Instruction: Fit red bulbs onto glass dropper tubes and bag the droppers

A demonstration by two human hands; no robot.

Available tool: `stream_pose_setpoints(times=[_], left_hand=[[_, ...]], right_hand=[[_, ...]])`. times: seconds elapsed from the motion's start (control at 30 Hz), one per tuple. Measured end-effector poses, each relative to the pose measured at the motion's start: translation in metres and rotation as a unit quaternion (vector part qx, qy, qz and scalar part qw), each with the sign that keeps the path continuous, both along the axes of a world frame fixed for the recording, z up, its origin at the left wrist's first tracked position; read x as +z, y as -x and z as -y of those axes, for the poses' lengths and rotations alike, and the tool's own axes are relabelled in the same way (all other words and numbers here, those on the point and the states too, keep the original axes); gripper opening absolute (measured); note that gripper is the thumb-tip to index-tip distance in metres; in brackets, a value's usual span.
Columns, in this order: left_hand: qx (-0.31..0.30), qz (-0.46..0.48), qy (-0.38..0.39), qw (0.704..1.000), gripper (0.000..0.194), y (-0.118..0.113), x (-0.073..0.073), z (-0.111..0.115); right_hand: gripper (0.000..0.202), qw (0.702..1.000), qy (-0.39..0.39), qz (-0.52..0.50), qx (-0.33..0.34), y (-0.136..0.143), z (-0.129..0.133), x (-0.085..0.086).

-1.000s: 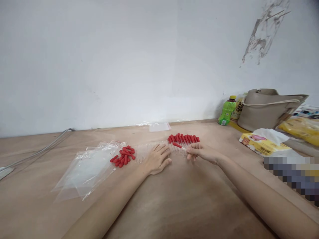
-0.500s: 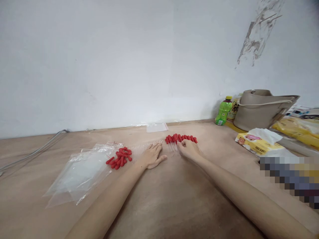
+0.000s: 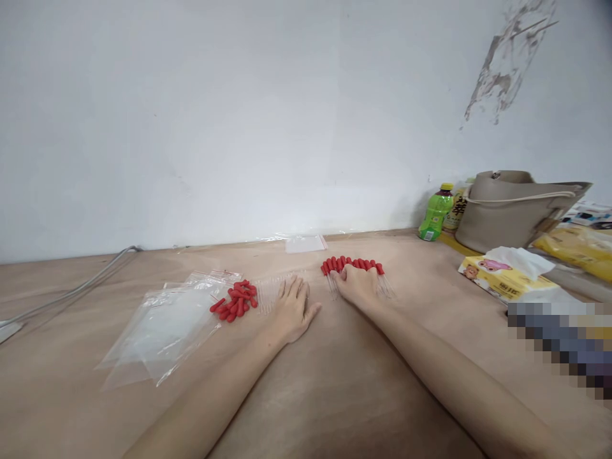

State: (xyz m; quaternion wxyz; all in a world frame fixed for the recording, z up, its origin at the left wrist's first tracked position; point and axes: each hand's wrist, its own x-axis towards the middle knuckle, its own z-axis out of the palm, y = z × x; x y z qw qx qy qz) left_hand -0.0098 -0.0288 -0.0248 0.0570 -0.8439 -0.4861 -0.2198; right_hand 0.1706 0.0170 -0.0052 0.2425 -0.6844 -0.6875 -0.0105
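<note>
My left hand [image 3: 292,311] lies flat with fingers spread on a row of thin clear tubes [image 3: 268,294]; the hand covers part of the row. Just left of these tubes is a loose pile of red rubber bulbs [image 3: 238,301]. On the right, my right hand [image 3: 357,285] is closed, its fingers curled down over a row of droppers [image 3: 385,288] with red bulbs at their far ends. The hand hides the middle of that row, and what its fingertips grip cannot be made out.
Clear zip bags [image 3: 165,328] lie overlapped at left, and a small clear bag [image 3: 306,244] rests near the wall. A grey cable [image 3: 90,287] runs along the left. At right stand a green bottle [image 3: 436,215], a grey-beige bag [image 3: 516,213] and a yellow tissue pack [image 3: 497,280].
My right hand has shifted left along the dropper row and its fingers are curled further over. My left hand has drawn slightly back toward me, uncovering more of the tubes. The view has turned slightly left.
</note>
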Motion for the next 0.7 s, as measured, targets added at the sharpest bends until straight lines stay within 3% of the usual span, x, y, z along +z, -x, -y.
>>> stream_pose_setpoints(times=[0.17,0.33,0.53,0.7], left_hand=[[-0.105,0.049,0.015,0.993,0.032,0.024,0.001,0.039],[-0.164,0.026,0.132,0.977,0.041,0.041,0.011,0.054],[-0.141,0.008,0.165,0.976,0.050,0.039,0.018,0.043],[-0.131,0.020,0.130,0.983,0.041,0.037,0.012,0.050]], right_hand=[[0.027,0.994,-0.044,0.028,0.098,0.019,0.013,-0.002],[0.028,0.995,-0.003,0.044,0.087,0.048,0.006,-0.002],[0.026,0.997,0.028,0.040,0.052,0.064,-0.010,-0.006],[0.022,0.997,0.024,0.038,0.067,0.058,0.001,-0.007]])
